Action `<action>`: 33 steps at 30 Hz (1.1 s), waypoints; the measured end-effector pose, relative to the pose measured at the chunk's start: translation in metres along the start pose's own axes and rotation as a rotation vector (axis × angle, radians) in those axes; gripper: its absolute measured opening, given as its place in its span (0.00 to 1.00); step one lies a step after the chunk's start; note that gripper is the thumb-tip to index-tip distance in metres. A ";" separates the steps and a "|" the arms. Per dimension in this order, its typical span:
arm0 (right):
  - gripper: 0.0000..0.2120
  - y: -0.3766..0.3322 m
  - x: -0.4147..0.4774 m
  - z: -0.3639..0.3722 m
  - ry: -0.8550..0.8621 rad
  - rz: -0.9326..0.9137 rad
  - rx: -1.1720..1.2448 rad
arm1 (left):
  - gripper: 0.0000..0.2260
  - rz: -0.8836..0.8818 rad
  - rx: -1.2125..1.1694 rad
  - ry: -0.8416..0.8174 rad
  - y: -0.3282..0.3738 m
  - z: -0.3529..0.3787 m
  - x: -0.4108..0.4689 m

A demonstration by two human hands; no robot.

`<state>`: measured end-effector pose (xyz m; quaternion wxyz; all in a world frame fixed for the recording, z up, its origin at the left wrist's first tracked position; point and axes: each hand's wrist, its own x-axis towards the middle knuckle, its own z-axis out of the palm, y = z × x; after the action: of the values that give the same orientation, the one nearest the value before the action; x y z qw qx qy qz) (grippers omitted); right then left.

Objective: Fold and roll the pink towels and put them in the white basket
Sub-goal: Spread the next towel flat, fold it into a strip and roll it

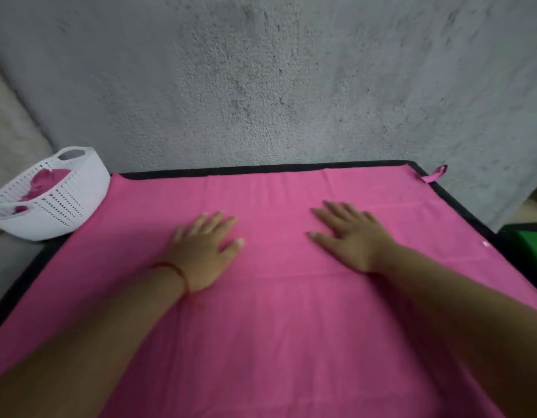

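While spread flat across the black-edged table point(216, 170), pink cloth towel point(276, 327) under left hand point(200, 251) and right hand point(348, 236), palms flat, fingers straight. At nine o'clock, white perforated plastic basket point(65, 206) holding pink fabric point(50, 179).

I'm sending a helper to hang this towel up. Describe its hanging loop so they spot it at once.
Find the big pink towel spread on the black-edged table below the grey wall. At its far right corner sits the loop. It is the only narrow pink strip curling off the flat cloth, past the black edge.
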<state>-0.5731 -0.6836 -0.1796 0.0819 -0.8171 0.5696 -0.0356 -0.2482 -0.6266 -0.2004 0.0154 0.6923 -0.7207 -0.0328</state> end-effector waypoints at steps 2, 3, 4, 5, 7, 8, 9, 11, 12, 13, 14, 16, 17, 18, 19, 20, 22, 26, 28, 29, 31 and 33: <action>0.47 0.075 -0.013 -0.009 0.033 0.194 -0.049 | 0.40 -0.133 -0.020 0.007 -0.068 -0.002 -0.035; 0.50 0.118 -0.018 -0.011 0.021 0.283 -0.095 | 0.42 -0.208 -0.036 -0.002 -0.105 -0.004 -0.051; 0.54 0.156 -0.023 -0.010 0.001 0.335 -0.152 | 0.43 -0.273 -0.042 0.010 -0.137 -0.007 -0.065; 0.56 0.183 -0.024 -0.008 -0.028 0.349 -0.202 | 0.44 -0.344 -0.029 0.018 -0.157 -0.010 -0.080; 0.52 0.201 -0.023 -0.004 -0.057 0.374 -0.225 | 0.39 -0.420 -0.049 0.037 -0.177 -0.006 -0.089; 0.47 0.193 -0.023 -0.007 -0.025 0.404 -0.204 | 0.36 -0.445 -0.030 0.030 -0.189 0.004 -0.084; 0.42 0.177 -0.022 -0.010 0.001 0.432 -0.219 | 0.35 -0.480 -0.030 0.007 -0.206 0.014 -0.074; 0.38 0.131 -0.025 -0.027 0.059 0.483 -0.268 | 0.42 -0.554 -0.042 -0.009 -0.215 0.011 -0.059; 0.38 0.100 -0.029 -0.035 0.070 0.484 -0.251 | 0.44 -0.592 -0.027 -0.015 -0.205 0.008 -0.050; 0.36 0.068 -0.034 -0.036 0.084 0.446 -0.210 | 0.41 -0.610 -0.028 0.014 -0.178 0.000 -0.050; 0.36 0.036 -0.041 -0.030 0.117 0.361 -0.119 | 0.35 -0.615 -0.026 0.047 -0.132 -0.010 -0.056; 0.39 -0.042 -0.070 -0.011 0.075 0.115 0.042 | 0.31 -0.369 -0.063 0.069 -0.016 -0.028 -0.083; 0.41 -0.076 -0.089 0.002 -0.005 -0.017 0.068 | 0.33 -0.244 -0.109 0.053 0.037 -0.028 -0.104; 0.41 -0.099 -0.111 0.013 -0.082 -0.108 0.044 | 0.36 -0.125 -0.153 0.006 0.073 -0.016 -0.126; 0.41 -0.108 -0.131 0.020 -0.122 -0.155 0.022 | 0.36 -0.074 -0.132 -0.016 0.091 -0.008 -0.150; 0.42 -0.100 -0.149 0.022 -0.122 -0.160 0.009 | 0.35 -0.037 -0.099 -0.002 0.095 -0.002 -0.170; 0.43 -0.048 -0.178 0.020 -0.017 -0.057 -0.014 | 0.33 -0.077 -0.026 0.041 0.055 0.004 -0.212; 0.43 0.099 -0.230 0.004 0.064 0.324 -0.095 | 0.36 -0.348 -0.041 0.094 -0.083 0.015 -0.270; 0.43 0.133 -0.245 -0.003 0.031 0.417 -0.093 | 0.36 -0.432 -0.091 0.073 -0.121 0.015 -0.282; 0.42 0.139 -0.247 -0.004 0.025 0.447 -0.091 | 0.33 -0.473 -0.086 0.071 -0.127 0.013 -0.283; 0.38 0.130 -0.241 -0.008 0.041 0.511 -0.111 | 0.29 -0.598 -0.088 0.061 -0.116 0.007 -0.276; 0.35 0.093 -0.226 -0.017 0.057 0.552 -0.160 | 0.27 -0.708 -0.097 0.070 -0.077 -0.001 -0.259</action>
<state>-0.7410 -0.5049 -0.1709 0.0079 -0.6337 0.7734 0.0101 -0.1612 -0.3710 -0.1986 0.0609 0.8983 -0.4327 -0.0465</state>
